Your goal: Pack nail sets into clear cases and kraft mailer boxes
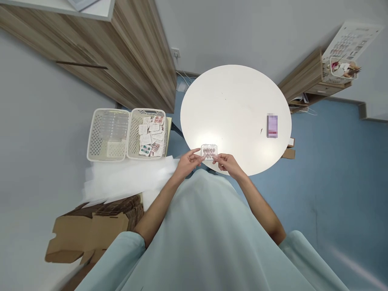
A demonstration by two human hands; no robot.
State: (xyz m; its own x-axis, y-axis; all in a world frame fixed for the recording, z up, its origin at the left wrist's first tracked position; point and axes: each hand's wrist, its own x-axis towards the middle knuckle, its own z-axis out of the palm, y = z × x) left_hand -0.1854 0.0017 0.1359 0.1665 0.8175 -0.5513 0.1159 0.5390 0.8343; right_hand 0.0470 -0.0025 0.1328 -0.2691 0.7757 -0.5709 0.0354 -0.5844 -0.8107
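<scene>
Round white table (pixel 233 101): purple item (pixel 272 126) on right; wood-grain cabinet (pixel 142 52) beyond left; wall socket (pixel 175 53) behind; wooden unit (pixel 304 74) beyond right; cardboard stack (pixel 107 229) at near left.

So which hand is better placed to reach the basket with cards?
Probably the left hand: it is nearer the card basket, which stands on that side. Both are at the clear case, but the right hand is farther away.

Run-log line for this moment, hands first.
left hand: at clear nail case, left side | right hand: at case, near-right corner | case: at round white table, near edge
</scene>
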